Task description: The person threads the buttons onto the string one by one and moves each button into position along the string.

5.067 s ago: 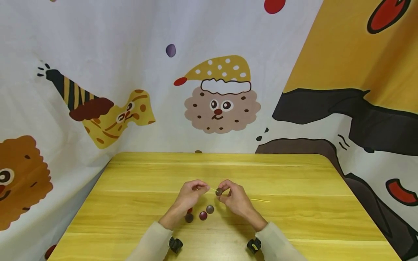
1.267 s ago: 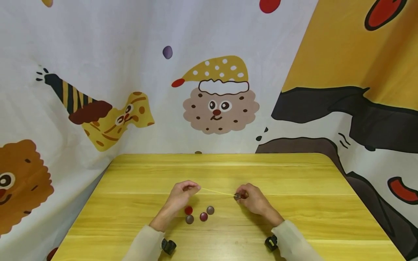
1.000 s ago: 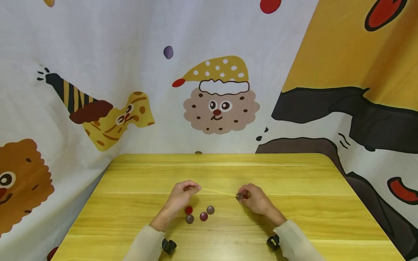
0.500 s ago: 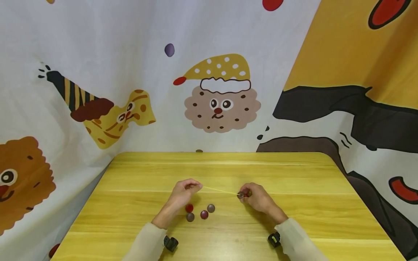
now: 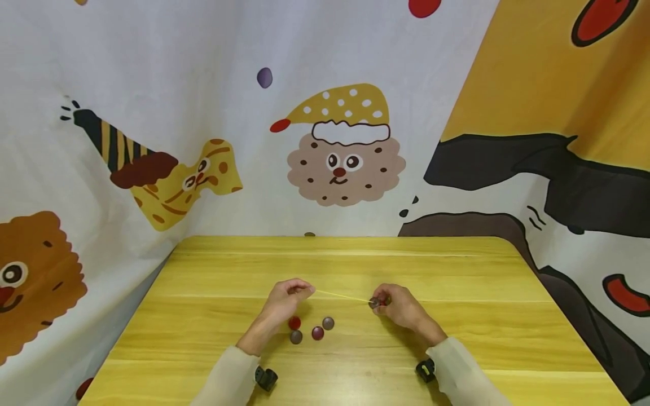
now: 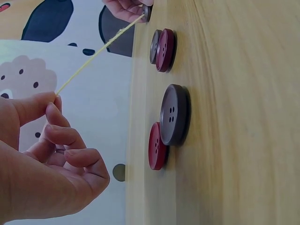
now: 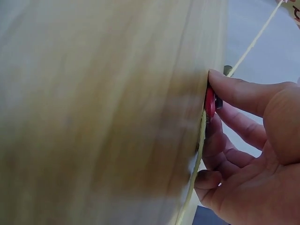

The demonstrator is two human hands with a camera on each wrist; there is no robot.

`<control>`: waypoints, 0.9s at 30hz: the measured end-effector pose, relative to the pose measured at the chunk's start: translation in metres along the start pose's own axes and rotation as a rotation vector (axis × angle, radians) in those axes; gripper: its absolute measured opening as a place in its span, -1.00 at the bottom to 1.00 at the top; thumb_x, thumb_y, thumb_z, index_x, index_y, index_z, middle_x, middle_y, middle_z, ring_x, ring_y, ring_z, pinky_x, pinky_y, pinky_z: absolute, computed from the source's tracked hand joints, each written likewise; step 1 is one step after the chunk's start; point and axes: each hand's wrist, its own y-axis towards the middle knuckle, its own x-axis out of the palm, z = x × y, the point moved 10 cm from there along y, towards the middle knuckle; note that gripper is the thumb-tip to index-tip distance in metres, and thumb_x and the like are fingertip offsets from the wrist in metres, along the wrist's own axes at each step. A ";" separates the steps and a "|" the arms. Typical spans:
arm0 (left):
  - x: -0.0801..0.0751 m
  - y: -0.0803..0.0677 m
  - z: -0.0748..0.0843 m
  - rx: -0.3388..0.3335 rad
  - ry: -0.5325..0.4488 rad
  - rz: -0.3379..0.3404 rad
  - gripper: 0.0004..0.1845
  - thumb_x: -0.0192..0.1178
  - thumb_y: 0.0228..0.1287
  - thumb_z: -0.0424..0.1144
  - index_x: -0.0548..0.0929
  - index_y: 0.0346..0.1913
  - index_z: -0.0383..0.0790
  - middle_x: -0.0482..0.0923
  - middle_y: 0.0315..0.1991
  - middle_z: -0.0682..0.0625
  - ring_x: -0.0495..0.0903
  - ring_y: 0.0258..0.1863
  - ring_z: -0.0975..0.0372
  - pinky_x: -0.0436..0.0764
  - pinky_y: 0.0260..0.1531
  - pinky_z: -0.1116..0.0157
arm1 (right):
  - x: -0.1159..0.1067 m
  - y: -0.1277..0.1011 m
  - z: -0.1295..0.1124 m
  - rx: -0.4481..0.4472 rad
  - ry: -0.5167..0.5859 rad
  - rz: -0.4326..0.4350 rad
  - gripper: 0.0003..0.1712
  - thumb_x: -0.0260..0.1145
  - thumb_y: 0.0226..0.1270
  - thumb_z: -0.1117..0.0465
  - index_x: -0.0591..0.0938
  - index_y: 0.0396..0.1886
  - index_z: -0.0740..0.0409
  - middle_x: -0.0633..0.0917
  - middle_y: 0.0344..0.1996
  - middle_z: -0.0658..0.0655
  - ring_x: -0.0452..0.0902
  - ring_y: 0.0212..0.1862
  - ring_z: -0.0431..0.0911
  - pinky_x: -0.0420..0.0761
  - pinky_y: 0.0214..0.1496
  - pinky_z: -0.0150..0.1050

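My left hand pinches one end of a yellow string between thumb and forefinger. The string runs straight across to my right hand, whose fingers grip a dark brown button with a red button against it. From the right hand's fingers the string's other part hangs down along the palm side in the right wrist view. Below and between the hands lie several loose buttons: a red button, a dark four-hole button, a maroon button and a grey-brown button.
The buttons rest on a wooden table with rounded far corners. Behind it hangs a white cloth printed with cartoon cookies. A black device is strapped at each wrist, over cream sleeves.
Five seconds ago the hands were close together at a dark button. Since then the right hand has moved right with the buttons, the left slightly left, and the string stretches between them. Little has moved lately.
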 end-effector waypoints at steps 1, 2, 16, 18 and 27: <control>0.000 0.000 0.000 0.001 0.005 0.004 -0.80 0.25 0.38 -0.18 0.70 -0.15 -0.26 0.52 -0.28 -0.01 0.38 -0.31 0.17 0.38 -0.28 0.24 | 0.000 0.000 0.000 -0.001 0.001 0.002 -0.79 0.49 0.13 0.38 0.65 -0.27 0.10 0.64 -0.39 -0.02 0.48 -0.34 -0.19 0.48 -0.25 -0.30; 0.001 0.001 0.000 0.003 0.012 0.008 -0.80 0.24 0.38 -0.19 0.70 -0.14 -0.28 0.52 -0.28 -0.02 0.39 -0.30 0.16 0.38 -0.28 0.24 | 0.000 0.000 0.000 -0.001 0.001 0.002 -0.78 0.49 0.13 0.38 0.65 -0.27 0.11 0.64 -0.39 -0.02 0.48 -0.34 -0.19 0.48 -0.25 -0.30; 0.004 0.002 0.004 0.010 0.016 0.008 -0.79 0.25 0.38 -0.18 0.70 -0.13 -0.28 0.55 -0.25 -0.03 0.43 -0.25 0.10 0.39 -0.27 0.25 | 0.000 0.000 -0.001 -0.017 -0.010 -0.027 -0.68 0.56 0.05 0.33 0.65 -0.19 0.15 0.61 -0.34 -0.01 0.48 -0.27 -0.16 0.50 -0.17 -0.21; 0.005 0.002 0.005 0.013 0.012 0.001 -0.78 0.25 0.38 -0.18 0.70 -0.13 -0.29 0.55 -0.25 -0.03 0.44 -0.24 0.08 0.39 -0.27 0.25 | -0.001 0.000 -0.005 -0.032 -0.024 -0.036 -0.61 0.57 0.04 0.31 0.64 -0.12 0.18 0.61 -0.30 0.02 0.49 -0.24 -0.13 0.52 -0.13 -0.16; 0.012 0.001 0.007 0.019 0.003 -0.026 -0.76 0.26 0.37 -0.12 0.70 -0.14 -0.25 0.57 -0.23 -0.04 0.48 -0.19 0.01 0.41 -0.24 0.25 | -0.004 -0.004 -0.038 -0.109 0.033 -0.045 -0.55 0.46 0.24 0.21 0.60 0.10 0.23 0.58 -0.05 0.25 0.36 -0.39 -0.13 0.46 -0.31 -0.25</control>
